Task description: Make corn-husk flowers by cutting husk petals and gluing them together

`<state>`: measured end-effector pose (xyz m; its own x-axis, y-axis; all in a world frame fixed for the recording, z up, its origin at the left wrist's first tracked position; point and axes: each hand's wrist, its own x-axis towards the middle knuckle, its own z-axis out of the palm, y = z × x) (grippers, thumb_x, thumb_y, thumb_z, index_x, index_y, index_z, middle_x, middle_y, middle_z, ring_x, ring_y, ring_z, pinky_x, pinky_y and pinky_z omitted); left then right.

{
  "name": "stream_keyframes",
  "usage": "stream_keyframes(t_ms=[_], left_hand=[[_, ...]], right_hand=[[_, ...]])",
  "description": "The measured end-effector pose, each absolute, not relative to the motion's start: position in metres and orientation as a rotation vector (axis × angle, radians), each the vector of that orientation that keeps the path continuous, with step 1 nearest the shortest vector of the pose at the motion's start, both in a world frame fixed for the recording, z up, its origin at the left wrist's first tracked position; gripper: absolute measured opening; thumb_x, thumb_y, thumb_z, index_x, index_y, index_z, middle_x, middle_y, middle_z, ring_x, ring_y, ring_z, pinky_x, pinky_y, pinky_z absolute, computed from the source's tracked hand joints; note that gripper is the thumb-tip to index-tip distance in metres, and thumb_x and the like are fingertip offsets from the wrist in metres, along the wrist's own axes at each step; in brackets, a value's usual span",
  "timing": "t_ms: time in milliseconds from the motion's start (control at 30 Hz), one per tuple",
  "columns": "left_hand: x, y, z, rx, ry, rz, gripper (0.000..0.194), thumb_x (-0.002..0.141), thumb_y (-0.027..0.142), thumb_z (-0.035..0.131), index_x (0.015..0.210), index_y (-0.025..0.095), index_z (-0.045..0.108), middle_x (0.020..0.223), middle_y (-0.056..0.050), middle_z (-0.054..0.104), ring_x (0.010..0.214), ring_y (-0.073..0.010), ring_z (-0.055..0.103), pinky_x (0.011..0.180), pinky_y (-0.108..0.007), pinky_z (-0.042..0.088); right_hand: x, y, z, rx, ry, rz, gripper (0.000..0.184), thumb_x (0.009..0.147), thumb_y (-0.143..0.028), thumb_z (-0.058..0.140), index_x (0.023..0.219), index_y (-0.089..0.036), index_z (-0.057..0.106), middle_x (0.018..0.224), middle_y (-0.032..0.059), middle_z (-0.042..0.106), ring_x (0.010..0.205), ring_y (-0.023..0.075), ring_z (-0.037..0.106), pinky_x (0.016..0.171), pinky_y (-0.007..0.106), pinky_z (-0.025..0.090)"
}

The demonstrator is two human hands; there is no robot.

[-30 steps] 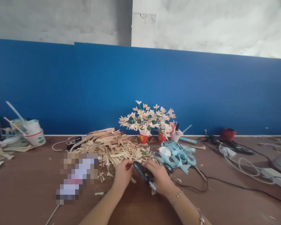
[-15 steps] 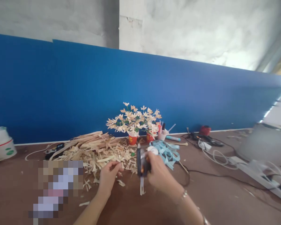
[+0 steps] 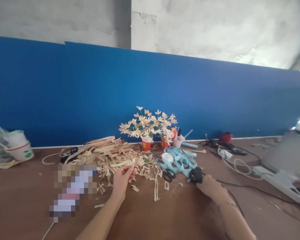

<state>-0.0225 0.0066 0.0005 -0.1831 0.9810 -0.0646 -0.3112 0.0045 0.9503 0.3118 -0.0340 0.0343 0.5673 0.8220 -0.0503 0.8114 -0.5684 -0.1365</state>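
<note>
My left hand (image 3: 123, 178) is above the near edge of a heap of pale dried husk strips (image 3: 105, 158). Its thumb and fingertips are pinched together; whatever lies between them is too small to make out. On the right, my right hand (image 3: 211, 188) is closed around a black glue gun (image 3: 196, 175), low by the table beside the light blue ribbon (image 3: 178, 160). Black-handled scissors (image 3: 169, 175) lie between my hands, near the ribbon. Behind the heap, cream husk flowers (image 3: 150, 123) stand in two red pots (image 3: 146, 145).
At the right are a white power strip (image 3: 282, 186), tangled cables (image 3: 236, 166) and a grey bin-like shape (image 3: 287, 150). A paper bowl (image 3: 22, 151) stands far left, and a pixelated object (image 3: 73, 191) lies left of my left arm. A blue panel (image 3: 95, 93) closes the back.
My right hand has carried the glue gun from the middle to the right and down, uncovering the scissors. My left hand keeps its pinch. The view has turned slightly left.
</note>
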Motion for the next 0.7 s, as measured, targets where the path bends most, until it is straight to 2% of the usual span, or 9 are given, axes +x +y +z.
stream_keyframes(t_ms=[67, 133, 200, 300, 367, 433, 600, 700], left_hand=[[-0.023, 0.006, 0.001, 0.847, 1.141, 1.46, 0.03, 0.057, 0.035, 0.071, 0.074, 0.013, 0.061, 0.06, -0.002, 0.067, 0.055, -0.0136, 0.061, 0.048, -0.021, 0.045], [-0.024, 0.006, 0.001, 0.849, 1.156, 1.463, 0.03, 0.059, 0.035, 0.07, 0.076, 0.013, 0.06, 0.055, -0.001, 0.065, 0.047, -0.0107, 0.056, 0.044, -0.019, 0.041], [-0.024, 0.006, 0.001, 0.851, 1.151, 1.46, 0.03, 0.06, 0.035, 0.07, 0.076, 0.012, 0.06, 0.052, 0.0, 0.064, 0.043, -0.0087, 0.052, 0.043, -0.018, 0.039], [-0.025, 0.005, 0.003, 0.846, 1.122, 1.459, 0.028, 0.059, 0.034, 0.07, 0.075, 0.013, 0.059, 0.053, 0.0, 0.063, 0.045, -0.0089, 0.053, 0.044, -0.018, 0.039], [-0.025, 0.004, 0.004, 0.839, 1.132, 1.445, 0.028, 0.059, 0.034, 0.07, 0.075, 0.013, 0.06, 0.054, 0.0, 0.063, 0.045, -0.0088, 0.053, 0.044, -0.018, 0.038], [-0.025, 0.004, 0.005, 0.827, 1.155, 1.43, 0.028, 0.059, 0.034, 0.07, 0.076, 0.014, 0.06, 0.054, 0.001, 0.063, 0.042, -0.008, 0.051, 0.043, -0.018, 0.037], [-0.023, 0.007, 0.0, 0.82, 1.106, 1.451, 0.029, 0.056, 0.033, 0.071, 0.073, 0.013, 0.059, 0.052, 0.001, 0.061, 0.045, -0.0088, 0.052, 0.045, -0.018, 0.039], [-0.022, 0.008, -0.003, 0.804, 1.068, 1.448, 0.031, 0.056, 0.033, 0.072, 0.076, 0.013, 0.06, 0.053, 0.002, 0.061, 0.047, -0.0092, 0.053, 0.046, -0.019, 0.039]], right_hand=[[0.294, -0.036, 0.052, -2.757, -1.45, 0.017, 0.028, 0.069, -0.02, 0.051, 0.093, -0.01, 0.062, 0.102, 0.0218, 0.06, 0.101, 0.0374, 0.054, 0.078, 0.048, 0.036], [0.264, -0.036, 0.07, -2.618, -1.671, -0.12, 0.023, 0.071, -0.018, 0.049, 0.087, -0.014, 0.065, 0.102, 0.0189, 0.061, 0.099, 0.0369, 0.053, 0.077, 0.05, 0.034], [0.221, -0.034, 0.08, -2.311, -1.966, -0.086, 0.019, 0.073, -0.017, 0.047, 0.078, -0.018, 0.066, 0.093, 0.0128, 0.064, 0.093, 0.0301, 0.055, 0.077, 0.045, 0.033], [0.152, -0.029, 0.075, -1.707, -2.354, 0.138, 0.022, 0.078, -0.019, 0.045, 0.075, -0.022, 0.066, 0.082, 0.0041, 0.067, 0.086, 0.0192, 0.056, 0.08, 0.035, 0.031], [0.117, -0.027, 0.061, -1.515, -2.494, 0.171, 0.017, 0.077, -0.025, 0.049, 0.076, -0.021, 0.065, 0.081, 0.0037, 0.066, 0.084, 0.0185, 0.056, 0.081, 0.034, 0.03], [0.097, -0.024, 0.045, -1.467, -2.549, 0.117, 0.018, 0.075, -0.028, 0.052, 0.086, -0.019, 0.064, 0.089, 0.0065, 0.065, 0.09, 0.0209, 0.054, 0.083, 0.035, 0.029], [0.094, -0.017, 0.02, -1.482, -2.499, 0.076, 0.021, 0.071, -0.017, 0.053, 0.089, -0.018, 0.062, 0.093, 0.0075, 0.063, 0.092, 0.0221, 0.052, 0.08, 0.034, 0.032], [0.101, -0.014, 0.016, -1.422, -2.311, 0.109, 0.016, 0.071, -0.013, 0.051, 0.08, -0.018, 0.062, 0.085, 0.0059, 0.062, 0.084, 0.0199, 0.054, 0.074, 0.03, 0.037]])
